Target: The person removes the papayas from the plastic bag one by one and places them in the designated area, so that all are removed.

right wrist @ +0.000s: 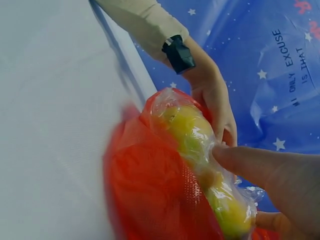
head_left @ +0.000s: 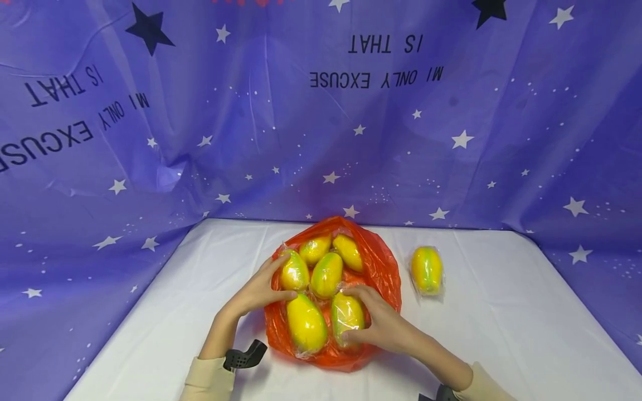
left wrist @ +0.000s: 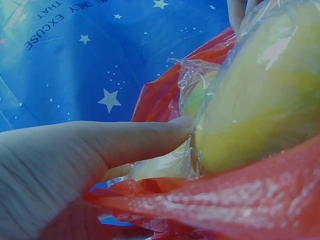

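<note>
Hanging behind the table [head_left: 501,317] is a backdrop [head_left: 321,142] printed "MI ONLY EXCUSE" and "IS THAT", flipped upside down. In the red bag [head_left: 385,267], the near-right fruit [head_left: 349,313] is lined up pretty much near-to-far and gripped by the right hand [head_left: 386,323], thumb and fingers well apart. The left fruit [head_left: 296,273] is half-circled by the left hand [head_left: 258,288]; how firmly can't be told.

Makeshift curtained booth, building type unclear, 1 white-covered table [head_left: 501,320], purple star-printed curtain [head_left: 301,125] around 3 sides, upside-down lettering [head_left: 341,79] across it, 2 black wrist cameras [head_left: 244,356]
</note>
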`<state>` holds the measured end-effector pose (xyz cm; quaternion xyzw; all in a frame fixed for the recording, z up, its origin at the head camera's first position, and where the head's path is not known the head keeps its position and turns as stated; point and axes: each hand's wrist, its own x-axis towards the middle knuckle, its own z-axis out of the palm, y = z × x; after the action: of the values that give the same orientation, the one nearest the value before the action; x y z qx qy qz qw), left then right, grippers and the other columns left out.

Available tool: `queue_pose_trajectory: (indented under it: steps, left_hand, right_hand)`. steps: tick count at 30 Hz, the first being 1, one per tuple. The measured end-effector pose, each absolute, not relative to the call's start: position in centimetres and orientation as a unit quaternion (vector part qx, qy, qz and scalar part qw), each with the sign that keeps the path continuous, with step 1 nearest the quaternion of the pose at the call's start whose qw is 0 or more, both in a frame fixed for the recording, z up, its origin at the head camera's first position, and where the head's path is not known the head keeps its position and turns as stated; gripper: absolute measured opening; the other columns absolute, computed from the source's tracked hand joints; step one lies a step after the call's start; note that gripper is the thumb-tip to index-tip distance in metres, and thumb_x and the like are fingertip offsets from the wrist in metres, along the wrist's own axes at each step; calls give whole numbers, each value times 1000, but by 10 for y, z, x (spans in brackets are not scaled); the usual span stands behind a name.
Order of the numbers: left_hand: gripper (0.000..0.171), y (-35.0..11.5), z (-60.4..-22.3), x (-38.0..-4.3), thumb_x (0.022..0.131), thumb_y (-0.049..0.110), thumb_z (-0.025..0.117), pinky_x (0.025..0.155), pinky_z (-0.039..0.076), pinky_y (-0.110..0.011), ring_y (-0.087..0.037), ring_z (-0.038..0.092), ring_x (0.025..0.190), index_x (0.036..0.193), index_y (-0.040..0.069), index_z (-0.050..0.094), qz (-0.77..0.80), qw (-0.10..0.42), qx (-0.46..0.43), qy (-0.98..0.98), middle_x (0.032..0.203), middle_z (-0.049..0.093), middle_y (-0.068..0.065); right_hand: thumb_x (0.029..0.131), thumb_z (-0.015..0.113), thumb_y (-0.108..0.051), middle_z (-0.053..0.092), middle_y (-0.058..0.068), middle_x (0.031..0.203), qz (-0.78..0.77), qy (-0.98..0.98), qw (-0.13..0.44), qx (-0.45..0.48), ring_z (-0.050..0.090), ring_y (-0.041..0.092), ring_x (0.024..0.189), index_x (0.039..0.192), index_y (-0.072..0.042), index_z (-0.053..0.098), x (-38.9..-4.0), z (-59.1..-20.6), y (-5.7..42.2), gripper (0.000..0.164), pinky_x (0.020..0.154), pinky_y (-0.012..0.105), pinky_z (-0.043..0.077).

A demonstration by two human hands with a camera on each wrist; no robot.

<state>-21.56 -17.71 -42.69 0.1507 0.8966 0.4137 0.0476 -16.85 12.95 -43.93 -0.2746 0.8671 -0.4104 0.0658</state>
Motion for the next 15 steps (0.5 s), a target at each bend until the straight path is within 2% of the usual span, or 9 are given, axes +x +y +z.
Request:
queue_pose_trajectory:
  steps: [6,11,15]
  left_hand:
    - [91,-177,-427,-215,77,32,80,106,26,-62,-43,29,136,152,13,32,417,49,149,895,153,20,-26]
    - [91,-177,-428,-215,76,31,80,106,25,-63,-44,28,137,151,13,32,419,51,148,894,154,18,-26]
    - [91,-177,-427,-215,76,31,80,105,26,-63,-44,28,136,151,13,32,417,49,151,895,153,20,-27]
  right_hand:
    - [76,81,-40,49,-4,137,-432,864,78,-247,44,28,128,135,-22,47,-171,-441,130,71,103,55,36]
    - [75,83,-34,51,-8,136,-445,863,65,-229,45,25,128,134,-27,50,-170,-441,134,68,103,55,36]
    - [74,84,-27,51,-5,136,-473,850,54,-228,48,25,123,133,-28,52,-170,-438,138,67,93,45,48]
